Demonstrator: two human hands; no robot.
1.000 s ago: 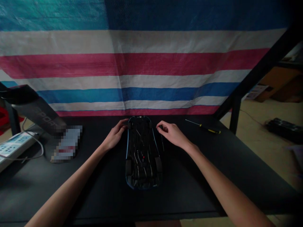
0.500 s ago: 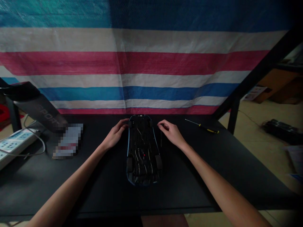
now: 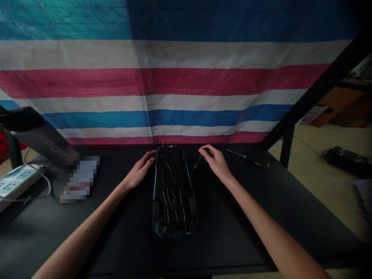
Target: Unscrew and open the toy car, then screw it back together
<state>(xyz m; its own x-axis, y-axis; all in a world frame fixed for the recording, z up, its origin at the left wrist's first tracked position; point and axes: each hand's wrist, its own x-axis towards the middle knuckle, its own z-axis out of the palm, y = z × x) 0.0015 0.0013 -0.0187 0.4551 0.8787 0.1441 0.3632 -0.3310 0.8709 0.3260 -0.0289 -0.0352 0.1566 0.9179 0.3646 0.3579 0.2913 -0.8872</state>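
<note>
A model car (image 3: 173,186) lies upside down on the black table (image 3: 128,240), its dark underside and wheels facing up. My left hand (image 3: 141,167) rests against the car's far left side, fingers close together at its edge. To the right of the car, my right hand (image 3: 213,161) pinches a thin screwdriver (image 3: 196,164), whose shaft slants down and left beside the car's right edge. Farther right lies a second screwdriver (image 3: 255,162) with a black and yellow handle.
At the left are a dark bottle (image 3: 48,139), a white power strip (image 3: 17,181) with a cable and a blurred packet (image 3: 81,180). A striped sheet (image 3: 186,81) hangs behind the table. A black frame post (image 3: 287,145) stands at the right.
My right hand has moved slightly right, and the screwdriver in it has tilted from near upright to slanting. The whole view has shifted a little.
</note>
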